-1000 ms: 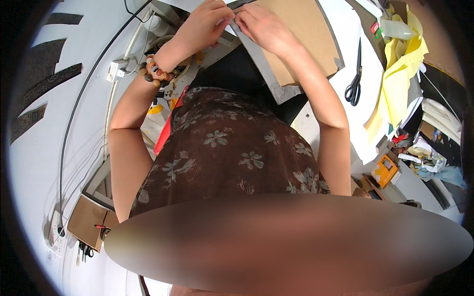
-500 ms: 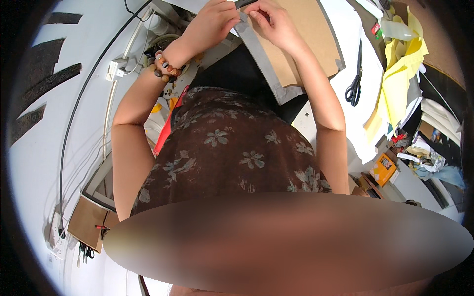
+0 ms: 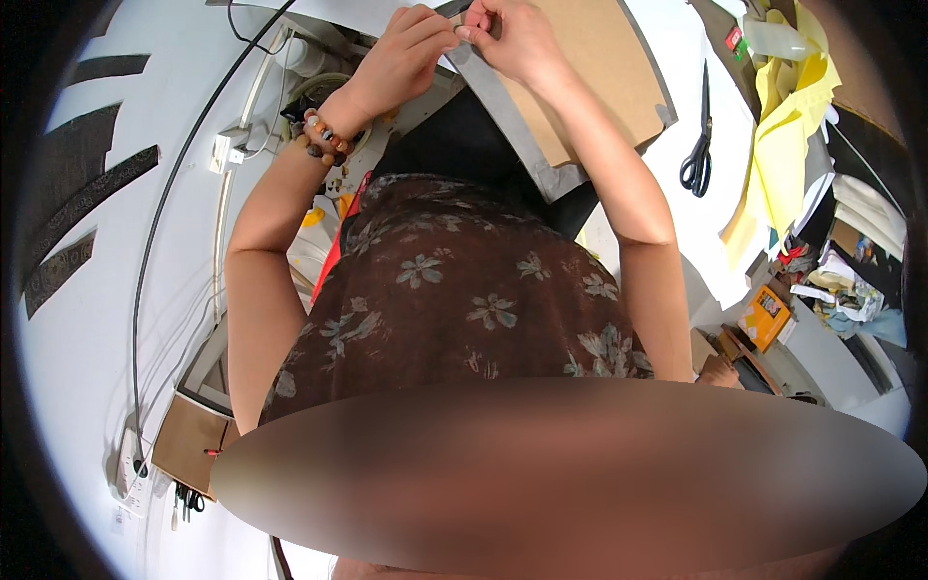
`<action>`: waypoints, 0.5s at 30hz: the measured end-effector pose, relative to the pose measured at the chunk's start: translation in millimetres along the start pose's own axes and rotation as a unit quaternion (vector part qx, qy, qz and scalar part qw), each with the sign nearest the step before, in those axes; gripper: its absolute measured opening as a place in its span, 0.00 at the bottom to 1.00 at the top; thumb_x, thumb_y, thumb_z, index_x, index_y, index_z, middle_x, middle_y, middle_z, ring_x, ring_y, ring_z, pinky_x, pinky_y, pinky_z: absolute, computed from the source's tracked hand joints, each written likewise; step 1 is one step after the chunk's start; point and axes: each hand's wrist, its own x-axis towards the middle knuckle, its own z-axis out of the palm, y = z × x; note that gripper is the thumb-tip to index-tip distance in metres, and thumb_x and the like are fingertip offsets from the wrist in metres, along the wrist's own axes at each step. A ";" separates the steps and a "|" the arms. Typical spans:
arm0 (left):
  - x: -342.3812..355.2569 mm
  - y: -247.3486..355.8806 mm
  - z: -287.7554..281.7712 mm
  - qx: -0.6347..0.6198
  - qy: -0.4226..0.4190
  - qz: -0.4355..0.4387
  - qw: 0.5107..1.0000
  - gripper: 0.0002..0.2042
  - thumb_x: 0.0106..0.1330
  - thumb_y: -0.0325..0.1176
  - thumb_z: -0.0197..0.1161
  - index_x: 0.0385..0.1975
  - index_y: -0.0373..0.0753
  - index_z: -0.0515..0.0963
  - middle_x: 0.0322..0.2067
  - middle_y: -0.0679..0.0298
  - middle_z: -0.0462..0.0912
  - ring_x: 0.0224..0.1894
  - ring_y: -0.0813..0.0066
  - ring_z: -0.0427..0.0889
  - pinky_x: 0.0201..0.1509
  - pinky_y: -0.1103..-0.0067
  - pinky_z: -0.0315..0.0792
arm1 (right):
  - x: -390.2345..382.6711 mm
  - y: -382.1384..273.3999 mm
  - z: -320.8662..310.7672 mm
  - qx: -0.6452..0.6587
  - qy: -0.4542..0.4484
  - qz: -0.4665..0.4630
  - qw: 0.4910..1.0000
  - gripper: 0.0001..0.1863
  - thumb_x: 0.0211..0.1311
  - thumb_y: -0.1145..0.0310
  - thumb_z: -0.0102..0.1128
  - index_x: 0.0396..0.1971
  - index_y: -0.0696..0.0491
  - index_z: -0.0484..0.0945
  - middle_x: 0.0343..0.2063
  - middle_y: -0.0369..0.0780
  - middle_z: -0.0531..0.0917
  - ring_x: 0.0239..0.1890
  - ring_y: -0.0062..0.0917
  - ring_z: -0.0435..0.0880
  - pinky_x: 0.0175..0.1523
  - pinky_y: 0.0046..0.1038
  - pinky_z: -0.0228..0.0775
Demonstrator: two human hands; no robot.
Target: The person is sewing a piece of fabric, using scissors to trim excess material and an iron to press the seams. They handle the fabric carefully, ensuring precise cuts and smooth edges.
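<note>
At the top of the view, my left hand (image 3: 411, 56) is closed, its fingertips pinching at the far left corner of a grey sheet of material (image 3: 505, 121). Close beside it my right hand (image 3: 514, 46) pinches the same corner between thumb and fingers. A small dark edge shows between the two sets of fingertips; its exact form is hard to make out. On the grey sheet lies a tan board (image 3: 614, 82), with a grey margin showing around it. My right forearm crosses over the board. Beaded bracelets (image 3: 324, 140) circle my left wrist.
Black-handled scissors (image 3: 698, 174) lie on white paper (image 3: 723, 227) to the right. Beyond them are a yellow cloth (image 3: 781, 145) and a translucent bottle (image 3: 776, 39). A black cable (image 3: 169, 174) runs along the wall at left, near a white socket (image 3: 228, 150).
My right hand's fingers have curled in, and its thumb has drawn nearer my left fingertips. The dark strip between the hands shows less now. The whole view has shifted slightly.
</note>
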 end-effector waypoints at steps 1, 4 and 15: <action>-2.5 -0.4 1.8 0.000 0.007 0.002 1.000 0.16 0.55 0.16 0.67 0.43 0.38 0.80 0.45 0.62 0.81 0.48 0.58 0.78 0.52 0.67 0.72 | -0.1 -0.4 0.3 0.005 0.006 -0.005 1.000 0.07 0.56 0.73 0.68 0.25 0.52 0.77 0.21 0.41 0.80 0.24 0.35 0.81 0.32 0.34 0.73; -4.3 1.0 6.5 0.020 0.033 0.013 0.999 0.17 0.54 0.16 0.67 0.44 0.39 0.80 0.46 0.64 0.81 0.49 0.59 0.78 0.52 0.68 0.71 | -0.7 0.9 0.4 0.012 0.019 -0.031 0.999 0.06 0.55 0.74 0.67 0.25 0.53 0.77 0.21 0.41 0.80 0.24 0.35 0.81 0.32 0.34 0.73; -17.4 49.7 10.3 0.021 0.073 -0.110 0.991 0.17 0.58 0.21 0.67 0.47 0.45 0.82 0.40 0.70 0.83 0.48 0.67 0.78 0.53 0.69 0.66 | 2.5 4.4 1.3 0.043 -0.015 0.033 0.998 0.06 0.57 0.74 0.67 0.25 0.54 0.77 0.21 0.41 0.81 0.24 0.32 0.81 0.32 0.32 0.73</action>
